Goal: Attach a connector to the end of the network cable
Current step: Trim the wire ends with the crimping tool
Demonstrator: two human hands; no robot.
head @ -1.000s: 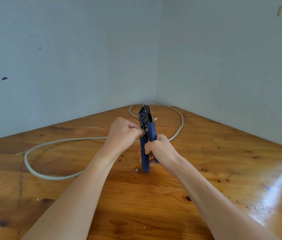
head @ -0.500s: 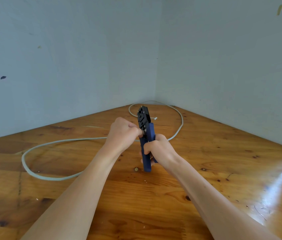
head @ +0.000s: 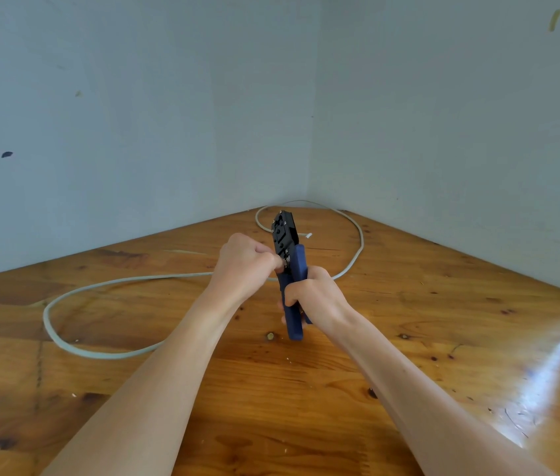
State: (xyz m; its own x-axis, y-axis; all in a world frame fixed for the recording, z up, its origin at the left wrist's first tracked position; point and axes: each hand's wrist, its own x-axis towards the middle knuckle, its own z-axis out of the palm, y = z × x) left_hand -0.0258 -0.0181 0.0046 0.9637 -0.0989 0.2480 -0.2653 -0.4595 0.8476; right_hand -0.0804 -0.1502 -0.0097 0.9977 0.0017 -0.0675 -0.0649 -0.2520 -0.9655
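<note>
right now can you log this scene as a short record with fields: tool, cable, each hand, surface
tool: blue-handled black-headed crimping tool, upright, handles squeezed together
cable: long grey network cable, looped on the table, running up to the left hand
left hand: fingers curled, pinching at the tool's head; cable end and connector hidden
right hand: grips the blue handles
surface: glossy knotty wooden table in a pale wall corner

— What can't you make out?
— The curled fingers of the left hand [head: 249, 261] cover whatever they pinch against the black-headed, blue-handled crimping tool [head: 289, 269]; the connector itself is hidden.
— And the cable?
— The grey network cable [head: 107, 283] disappears behind the left forearm and both hands.
— Anything else?
— The right hand [head: 313, 298] hides the handles' middle, and both forearms are cut off by the bottom edge.
</note>
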